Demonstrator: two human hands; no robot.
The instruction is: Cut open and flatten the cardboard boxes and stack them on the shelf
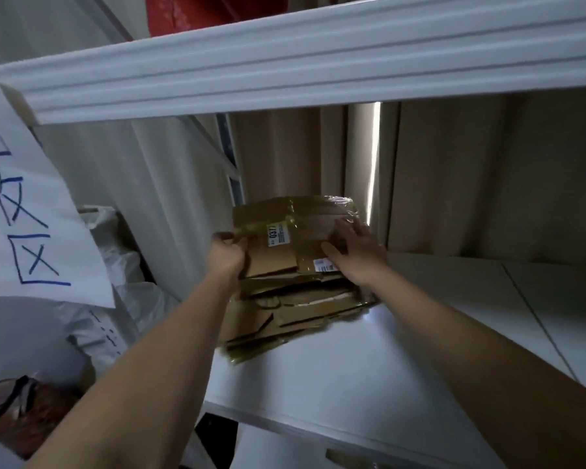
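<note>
A stack of flattened brown cardboard boxes (291, 299) lies on the white shelf board (369, 367), near its left end. The top flattened box (278, 255) carries clear tape and a white label with the digits 0377. My left hand (225, 255) grips the left edge of this top piece, thumb over the top. My right hand (356, 252) lies flat on its right part with fingers spread, pressing down beside a barcode sticker (323, 265).
A thick white shelf beam (285, 66) crosses overhead. Pale corrugated wall panels (487, 181) stand behind the shelf. A white paper sign with blue writing (31, 214) hangs at left, with white bags (122, 265) below it and a dark basket (17, 414) at the lower left.
</note>
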